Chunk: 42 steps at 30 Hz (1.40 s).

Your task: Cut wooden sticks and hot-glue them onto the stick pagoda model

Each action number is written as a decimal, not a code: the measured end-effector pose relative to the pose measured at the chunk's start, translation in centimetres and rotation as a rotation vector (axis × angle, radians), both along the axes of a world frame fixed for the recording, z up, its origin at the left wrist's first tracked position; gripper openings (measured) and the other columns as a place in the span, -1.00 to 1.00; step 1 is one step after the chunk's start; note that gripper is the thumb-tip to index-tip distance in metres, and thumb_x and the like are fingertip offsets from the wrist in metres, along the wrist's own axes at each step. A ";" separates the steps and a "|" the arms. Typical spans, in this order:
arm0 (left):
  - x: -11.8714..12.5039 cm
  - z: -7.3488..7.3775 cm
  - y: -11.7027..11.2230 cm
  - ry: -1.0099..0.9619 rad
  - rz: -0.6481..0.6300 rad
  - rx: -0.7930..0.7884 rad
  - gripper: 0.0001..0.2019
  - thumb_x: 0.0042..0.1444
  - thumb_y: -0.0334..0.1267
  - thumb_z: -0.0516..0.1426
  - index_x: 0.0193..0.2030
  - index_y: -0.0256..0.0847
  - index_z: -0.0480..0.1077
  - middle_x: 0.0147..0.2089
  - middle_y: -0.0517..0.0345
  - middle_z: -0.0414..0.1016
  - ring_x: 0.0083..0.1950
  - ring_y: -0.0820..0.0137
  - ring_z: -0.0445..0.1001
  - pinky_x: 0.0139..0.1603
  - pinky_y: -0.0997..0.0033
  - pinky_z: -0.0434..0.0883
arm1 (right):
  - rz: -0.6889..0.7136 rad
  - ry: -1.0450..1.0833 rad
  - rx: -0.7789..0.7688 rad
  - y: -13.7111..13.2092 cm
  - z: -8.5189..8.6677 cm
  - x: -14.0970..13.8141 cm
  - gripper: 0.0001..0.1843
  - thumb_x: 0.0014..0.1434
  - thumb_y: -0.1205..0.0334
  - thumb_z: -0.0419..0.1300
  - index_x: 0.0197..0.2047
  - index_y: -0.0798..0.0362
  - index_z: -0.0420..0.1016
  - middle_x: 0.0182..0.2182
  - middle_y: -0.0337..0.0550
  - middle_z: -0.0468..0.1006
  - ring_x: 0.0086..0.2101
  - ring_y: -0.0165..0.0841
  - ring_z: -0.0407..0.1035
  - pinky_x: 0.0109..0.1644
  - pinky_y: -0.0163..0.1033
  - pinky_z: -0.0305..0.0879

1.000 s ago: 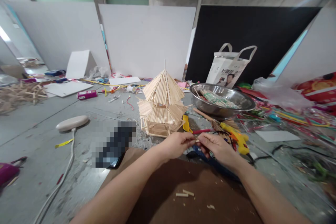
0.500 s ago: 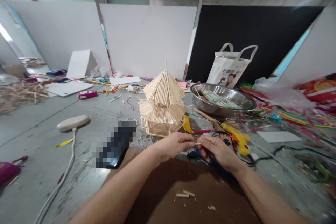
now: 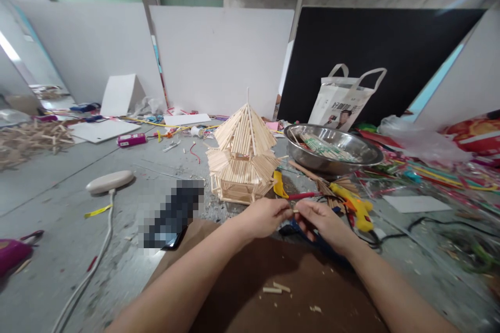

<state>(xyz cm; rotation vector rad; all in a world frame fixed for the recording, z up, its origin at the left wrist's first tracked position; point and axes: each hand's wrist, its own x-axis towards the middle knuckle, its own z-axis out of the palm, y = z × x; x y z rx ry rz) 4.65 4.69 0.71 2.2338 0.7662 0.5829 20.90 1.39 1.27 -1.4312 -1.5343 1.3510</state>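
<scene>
Fingertips nearly meeting, my left hand (image 3: 269,216) and my right hand (image 3: 318,218) pinch a short pale wooden stick (image 3: 296,211) between them. Most of the stick is hidden by the fingers. Just beyond my left hand stands a pavilion model (image 3: 244,158) built of thin wooden sticks, with a pointed roof over a wider lower roof. Beneath my hands lies a brown board (image 3: 238,291), with cut stick pieces (image 3: 272,290) and small chips on it. Something dark blue (image 3: 324,250), partly covered, is under my right hand.
A yellow glue gun (image 3: 353,207) with a black cord lies to the right. Behind it stands a steel basin (image 3: 334,161) holding packaged sticks. A phone (image 3: 174,216) and a white power strip (image 3: 110,183) with its cable are on the left. Plastic scraps cover the far right.
My left fingers have curled in closer around the small stick, so less of it shows. Both hands stay in nearly the same place, and the surroundings are unchanged.
</scene>
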 end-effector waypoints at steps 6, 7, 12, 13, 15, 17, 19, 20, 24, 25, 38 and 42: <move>0.1 0.0 -0.3 -0.089 -0.015 -0.040 -0.71 0.10 -0.12 -0.12 -0.45 -0.26 0.26 -0.50 0.19 0.24 -0.44 0.50 0.20 -0.43 0.55 0.18 | 0.007 -0.011 0.030 -0.3 0.4 -0.3 -0.53 -0.05 -0.21 -0.02 -0.59 0.07 0.13 -0.75 -0.41 0.08 -0.73 -0.60 -0.07 -0.69 -0.42 -0.19; 0.1 0.0 -0.4 -0.089 -0.008 -0.054 -0.71 0.10 -0.12 -0.11 -0.46 -0.26 0.25 -0.51 0.20 0.22 -0.45 0.51 0.18 -0.44 0.55 0.17 | 0.011 -0.011 0.038 -0.3 0.4 -0.4 -0.53 -0.05 -0.20 -0.01 -0.60 0.07 0.13 -0.75 -0.41 0.06 -0.72 -0.60 -0.09 -0.69 -0.42 -0.20; 0.1 0.0 -0.5 -0.218 -0.083 -0.273 -0.74 0.10 -0.16 -0.11 -0.45 -0.29 0.23 -0.51 0.24 0.17 -0.46 0.55 0.13 -0.43 0.58 0.15 | -0.010 -0.007 0.005 -0.4 0.4 -0.5 -0.54 -0.05 -0.20 -0.01 -0.60 0.07 0.16 -0.76 -0.40 0.06 -0.72 -0.59 -0.09 -0.69 -0.42 -0.20; 0.1 0.0 -0.5 -0.248 -0.101 -0.330 -0.74 0.11 -0.16 -0.12 -0.44 -0.29 0.22 -0.51 0.25 0.16 -0.47 0.56 0.12 -0.44 0.58 0.14 | -0.013 -0.001 -0.018 -0.4 0.4 -0.4 -0.54 -0.04 -0.19 -0.01 -0.59 0.07 0.16 -0.76 -0.40 0.08 -0.72 -0.59 -0.08 -0.70 -0.42 -0.19; 0.0 0.0 -0.5 -0.260 -0.115 -0.376 -0.74 0.11 -0.16 -0.12 -0.43 -0.29 0.22 -0.52 0.26 0.14 -0.48 0.57 0.10 -0.44 0.57 0.13 | -0.002 0.008 -0.062 -0.3 0.4 -0.3 -0.56 -0.03 -0.17 -0.01 -0.59 0.08 0.17 -0.77 -0.39 0.12 -0.73 -0.59 -0.06 -0.70 -0.43 -0.17; 0.0 0.1 -0.4 -0.230 -0.117 -0.340 -0.76 0.09 -0.17 -0.09 -0.43 -0.29 0.23 -0.51 0.26 0.14 -0.47 0.56 0.10 -0.43 0.56 0.12 | 0.015 0.012 -0.091 -0.3 0.4 -0.2 -0.56 -0.03 -0.15 0.00 -0.59 0.08 0.17 -0.77 -0.38 0.14 -0.74 -0.59 -0.05 -0.70 -0.43 -0.18; -0.1 0.1 -0.4 -0.214 -0.110 -0.317 -0.76 0.08 -0.16 -0.08 -0.44 -0.29 0.24 -0.52 0.27 0.13 -0.47 0.56 0.09 -0.44 0.55 0.10 | 0.021 0.022 -0.102 -0.4 0.5 -0.2 -0.56 -0.03 -0.15 0.00 -0.59 0.09 0.18 -0.78 -0.39 0.13 -0.75 -0.60 -0.06 -0.70 -0.44 -0.21; -0.1 0.0 -0.4 -0.223 -0.105 -0.335 -0.75 0.08 -0.15 -0.07 -0.45 -0.29 0.23 -0.54 0.28 0.11 -0.49 0.57 0.07 -0.46 0.55 0.09 | 0.020 0.035 -0.099 -0.4 0.5 -0.3 -0.56 -0.04 -0.15 0.01 -0.59 0.09 0.18 -0.78 -0.40 0.11 -0.74 -0.61 -0.07 -0.69 -0.44 -0.23; 0.1 -0.3 -0.7 -0.343 -0.081 -0.519 -0.71 0.06 -0.08 -0.05 -0.49 -0.28 0.19 -0.61 0.34 0.01 -0.57 0.61 -0.02 -0.56 0.55 0.00 | -0.006 0.157 -0.077 -0.5 0.4 -0.6 -0.58 -0.06 -0.12 0.04 -0.62 0.09 0.16 -0.77 -0.43 0.03 -0.72 -0.62 -0.13 -0.65 -0.42 -0.27; 0.2 -0.5 -0.7 -0.380 -0.085 -0.574 -0.71 0.05 -0.06 -0.04 -0.49 -0.28 0.18 -0.62 0.35 -0.01 -0.59 0.62 -0.04 -0.58 0.55 -0.03 | -0.015 0.197 -0.080 -0.5 0.3 -0.7 -0.58 -0.06 -0.11 0.05 -0.62 0.09 0.15 -0.77 -0.43 0.01 -0.72 -0.62 -0.15 -0.65 -0.41 -0.28; 0.4 -0.9 -0.9 -0.590 -0.127 -0.881 -0.71 -0.02 -0.07 0.05 -0.50 -0.28 0.17 -0.69 0.41 -0.08 -0.68 0.68 -0.12 -0.67 0.56 -0.16 | -0.077 0.459 -0.131 -0.6 -0.7 -1.3 -0.62 -0.06 0.00 0.11 -0.65 0.10 0.13 -0.77 -0.45 0.00 -0.74 -0.65 -0.19 -0.65 -0.41 -0.35; 0.5 -1.1 -0.9 -0.612 -0.108 -0.904 -0.69 -0.05 -0.04 0.07 -0.50 -0.29 0.19 -0.69 0.41 -0.08 -0.69 0.68 -0.12 -0.68 0.56 -0.15 | -0.099 0.496 -0.133 -0.6 -0.9 -1.3 -0.63 -0.05 0.01 0.11 -0.64 0.11 0.15 -0.77 -0.45 0.01 -0.75 -0.66 -0.18 -0.65 -0.42 -0.35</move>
